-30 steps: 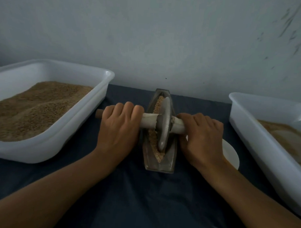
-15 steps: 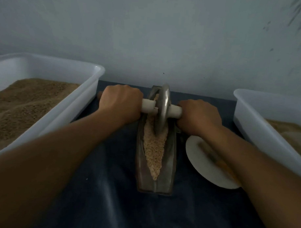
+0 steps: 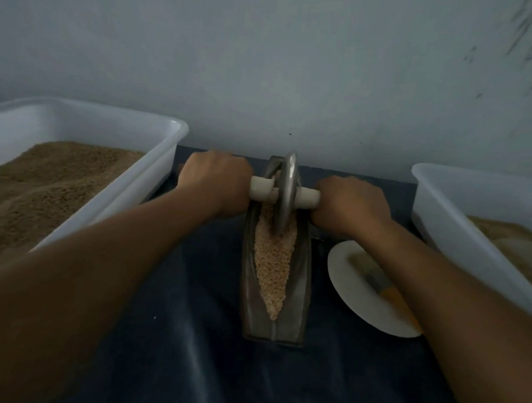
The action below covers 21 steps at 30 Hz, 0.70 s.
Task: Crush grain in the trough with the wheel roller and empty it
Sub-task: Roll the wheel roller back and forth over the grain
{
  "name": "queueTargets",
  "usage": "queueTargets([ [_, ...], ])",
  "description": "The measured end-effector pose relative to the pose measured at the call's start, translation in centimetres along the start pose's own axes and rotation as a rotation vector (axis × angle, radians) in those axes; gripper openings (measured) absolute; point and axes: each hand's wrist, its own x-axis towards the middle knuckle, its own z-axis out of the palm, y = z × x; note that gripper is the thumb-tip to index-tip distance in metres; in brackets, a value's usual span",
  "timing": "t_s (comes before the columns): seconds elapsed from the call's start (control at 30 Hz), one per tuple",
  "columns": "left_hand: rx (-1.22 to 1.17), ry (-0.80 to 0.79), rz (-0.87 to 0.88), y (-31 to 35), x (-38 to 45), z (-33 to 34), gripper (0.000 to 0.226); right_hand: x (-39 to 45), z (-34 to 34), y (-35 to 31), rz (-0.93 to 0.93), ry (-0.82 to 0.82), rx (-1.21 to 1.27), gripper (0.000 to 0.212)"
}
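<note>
Now both hands, left hand (image 3: 217,181) and right hand (image 3: 350,201), clench the wheel roller (image 3: 286,191) axle at the trough (image 3: 273,331)'s far end; grain (image 3: 271,262) stretches lengthwise toward the person.

Trough (image 3: 301,281): narrow metal boat shape, long axis 12–6 o'clock, flat on desk. Grain (image 3: 271,262): pale crushed bed filling channel, tapering to point at 6 o'clock end. Roller (image 3: 286,193): metal disc upright on edge in grain at 12 o'clock end, pale axle crossing 9–3 o'clock, both ends gripped.
</note>
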Motion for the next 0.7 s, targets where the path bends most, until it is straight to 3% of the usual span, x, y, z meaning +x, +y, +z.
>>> queueTargets([
  [0.17, 0.001, 0.253, 0.019, 0.6, -3.8, 0.5, 0.025, -4.5, 1.0, -1.3, 0.011, 0.299, 0.012, 0.013],
  [0.3, -0.013, 0.404, 0.056, 1.1, -6.8, 0.7, 0.029, -6.9, 1.3, -1.6, -0.022, 0.419, 0.047, 0.019],
  [0.47, -0.099, 0.501, 0.047, 1.6, -9.1, 0.4, 0.026, -9.0, 0.8, -1.9, -0.051, 0.456, 0.089, 0.011],
  [0.6, -0.083, 0.617, 0.089, 2.1, -10.4, -0.1, 0.020, -11.5, 1.0, -2.2, -0.038, 0.453, 0.241, 0.022],
  [0.7, -0.080, 0.662, 0.090, 2.1, -11.2, 0.2, 0.013, -12.5, 0.9, -2.6, -0.041, 0.479, 0.219, 0.027],
])
